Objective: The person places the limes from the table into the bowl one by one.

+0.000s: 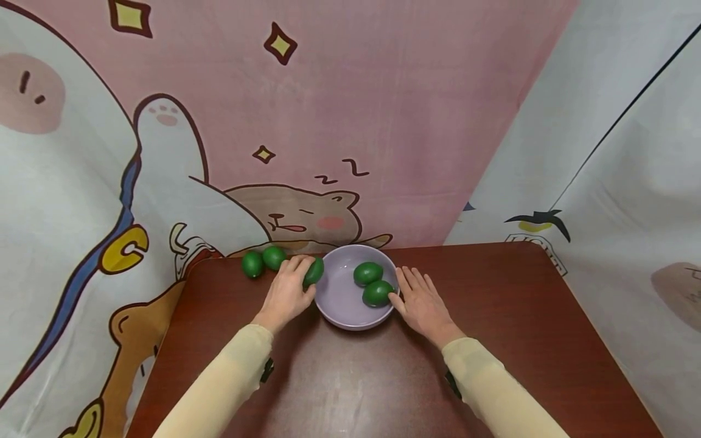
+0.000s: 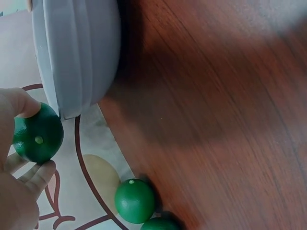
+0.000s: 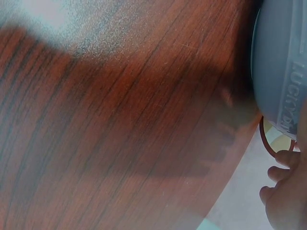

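A shallow lavender bowl (image 1: 341, 310) stands near the table's far edge, with two green limes (image 1: 368, 274) inside it. My left hand (image 1: 287, 289) grips another green lime (image 2: 39, 134) between thumb and fingers, right at the bowl's left rim. In the left wrist view that lime is level with the rim, above the tabletop. My right hand (image 1: 424, 304) rests against the bowl's right side, its fingers extended and its thumb at the rim. The right wrist view catches only part of this hand beside the bowl wall (image 3: 278, 72), which has raised lettering.
Two more green limes (image 1: 253, 264) lie side by side on the table at the far left, behind my left hand. The brown wooden table (image 1: 350, 389) ends just behind the bowl. A cartoon-printed cloth (image 1: 416, 121) hangs behind it.
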A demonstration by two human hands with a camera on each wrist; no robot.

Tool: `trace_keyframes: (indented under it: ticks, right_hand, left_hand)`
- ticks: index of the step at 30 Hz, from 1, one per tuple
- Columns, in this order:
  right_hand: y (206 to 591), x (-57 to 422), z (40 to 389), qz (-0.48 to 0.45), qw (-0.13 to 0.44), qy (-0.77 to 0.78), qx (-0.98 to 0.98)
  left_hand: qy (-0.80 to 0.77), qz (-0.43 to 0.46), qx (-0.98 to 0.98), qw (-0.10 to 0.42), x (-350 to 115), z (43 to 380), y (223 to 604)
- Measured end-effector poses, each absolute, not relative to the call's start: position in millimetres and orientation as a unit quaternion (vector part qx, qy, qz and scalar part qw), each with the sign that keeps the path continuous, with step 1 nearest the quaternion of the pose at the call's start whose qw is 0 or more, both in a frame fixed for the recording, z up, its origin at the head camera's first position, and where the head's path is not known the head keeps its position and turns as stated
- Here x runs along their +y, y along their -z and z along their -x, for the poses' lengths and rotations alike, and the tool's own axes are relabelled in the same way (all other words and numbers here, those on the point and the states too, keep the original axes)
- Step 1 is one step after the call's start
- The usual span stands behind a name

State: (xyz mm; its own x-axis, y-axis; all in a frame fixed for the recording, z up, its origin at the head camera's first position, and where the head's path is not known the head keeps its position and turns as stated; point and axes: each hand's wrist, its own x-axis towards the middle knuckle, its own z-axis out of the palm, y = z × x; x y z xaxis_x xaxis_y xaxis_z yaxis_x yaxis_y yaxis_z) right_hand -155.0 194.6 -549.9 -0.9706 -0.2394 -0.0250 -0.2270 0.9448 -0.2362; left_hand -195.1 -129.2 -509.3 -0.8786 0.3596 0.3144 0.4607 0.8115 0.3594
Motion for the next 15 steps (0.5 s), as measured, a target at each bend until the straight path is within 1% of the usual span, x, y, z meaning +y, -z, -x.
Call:
trace_keyframes:
  ticks: [10,15]
  right_hand:
    - [550,195,155,0.117,0.029,0.115,0.986]
    - [550,194,154,0.117,0.028,0.117,0.986]
  left_hand:
    - [0.217,0.232,-0.941,0.115,-121,192,505]
    - [0.215,0.232,-0.944,0.096,-118,191,505]
